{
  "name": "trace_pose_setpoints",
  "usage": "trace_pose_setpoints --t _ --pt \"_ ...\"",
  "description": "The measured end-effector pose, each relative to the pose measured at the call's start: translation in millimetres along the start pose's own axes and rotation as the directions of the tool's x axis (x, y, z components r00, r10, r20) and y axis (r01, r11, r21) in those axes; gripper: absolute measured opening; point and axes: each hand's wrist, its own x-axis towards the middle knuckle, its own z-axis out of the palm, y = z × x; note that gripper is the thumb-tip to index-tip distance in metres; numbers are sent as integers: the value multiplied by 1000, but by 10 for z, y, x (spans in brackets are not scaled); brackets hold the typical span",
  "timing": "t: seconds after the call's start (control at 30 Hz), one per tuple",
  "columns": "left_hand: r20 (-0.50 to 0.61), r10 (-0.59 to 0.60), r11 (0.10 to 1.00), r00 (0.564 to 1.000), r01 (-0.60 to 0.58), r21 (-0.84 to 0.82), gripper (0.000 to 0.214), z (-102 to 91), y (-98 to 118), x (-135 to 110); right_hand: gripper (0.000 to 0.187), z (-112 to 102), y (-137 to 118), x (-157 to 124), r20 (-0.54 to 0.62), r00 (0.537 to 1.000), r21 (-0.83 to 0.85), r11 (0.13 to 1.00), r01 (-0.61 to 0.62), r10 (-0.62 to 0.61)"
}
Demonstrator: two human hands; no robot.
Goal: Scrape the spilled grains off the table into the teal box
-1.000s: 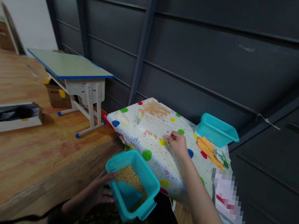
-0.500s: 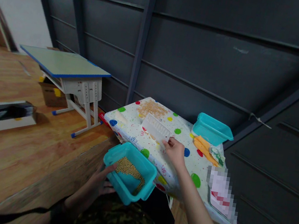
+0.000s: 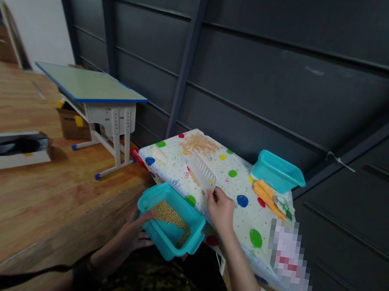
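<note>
At the corner of a balloon-print tablecloth (image 3: 240, 226), a white plastic scraper (image 3: 202, 170), thin and flat-faced, a row of slots along its upper side. Right hand (image 3: 220, 208) has its near end pinched between thumb and fingers. Whether its lower edge touches the cloth, cannot tell.

Long axis slanting: far end toward the left and the wall, near end toward the right hand. Face looks roughly on edge, not flat. A narrow strip of loose beans (image 3: 195, 177) on the cloth just beside it; a wide scatter of pale beans (image 3: 200, 144) beyond its far end.

Left hand (image 3: 133, 230) grips a teal tub (image 3: 160, 243) at its left side, thumb over the rim. Tub sits below the table edge, open top up, long axis running the same slanting way. Tan beans (image 3: 168, 213) inside, banked in a band; part of the blue floor bare.

Farther along the cloth: second teal tub (image 3: 279, 172), orange cloth (image 3: 268, 197) just before it, a blurred-out sheet (image 3: 289, 256) at the right corner.

Room: dark panelled wall (image 3: 264, 78) behind; green-topped desk (image 3: 89, 85) to the left; long white box (image 3: 12, 152) open on wood-look flooring (image 3: 57, 192).
</note>
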Motion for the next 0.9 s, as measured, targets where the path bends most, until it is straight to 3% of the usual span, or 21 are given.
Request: trace_pose_setpoints --t 0.1,0.3,0.5,0.9 --pt "55 43 999 998 -42 -8 98 -24 24 -46 38 26 -42 -105 -36 999 -21 999 28 -29" --pt "34 22 1000 999 -22 7 96 -18 46 -56 46 92 -147 -317 -86 989 -44 993 113 -117" --pt "39 24 1000 999 -24 8 97 -8 65 -55 40 147 -216 -419 -138 968 -62 978 201 -208" --pt "35 -1 1000 999 1 -16 104 -34 72 -43 39 36 -428 -488 -113 973 2 979 203 -201"
